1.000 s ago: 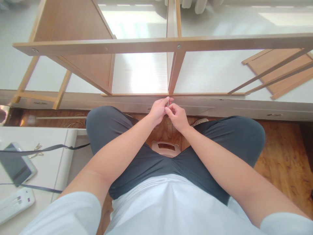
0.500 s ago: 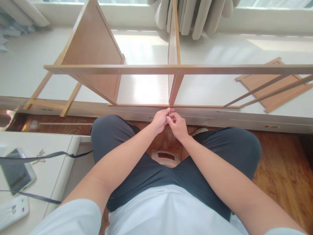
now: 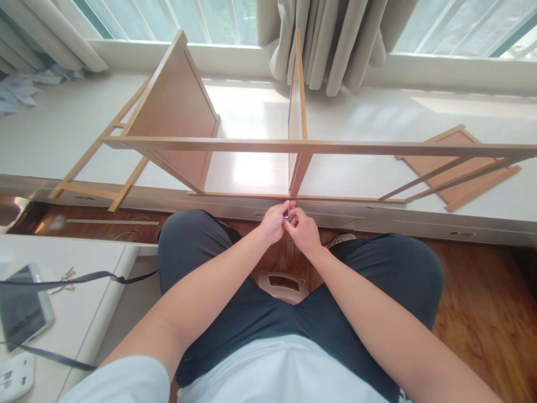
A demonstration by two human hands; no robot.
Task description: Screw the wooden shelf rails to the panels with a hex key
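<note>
Both hands meet at the near lower rail of a wooden frame (image 3: pixel 243 145), just below its middle upright panel (image 3: pixel 297 101). My right hand (image 3: pixel 305 228) is closed, thumb and fingertips pinched on a small, thin metal piece (image 3: pixel 287 218) that looks like an L-shaped hex key. Right beside it, my left hand (image 3: pixel 273 223) is closed too, its fingertips up against the rail and around the same spot. What its fingers grip is hidden. A second wooden panel (image 3: pixel 180 106) stands in the frame's left part.
A loose wooden panel (image 3: pixel 457 162) lies on the white ledge (image 3: pixel 356 173) at right. To the left, a white table (image 3: pixel 96 263) holds a tablet-like device (image 3: pixel 25 308), a white power strip (image 3: pixel 17 375) and a dark strap (image 3: pixel 100 275). Below my hands is a beige stool (image 3: pixel 282 285).
The view has tilted up, so everything sits lower in the picture. The metal piece between my fingers has turned and shows a bent shape. My hands stay at the same place on the frame.
</note>
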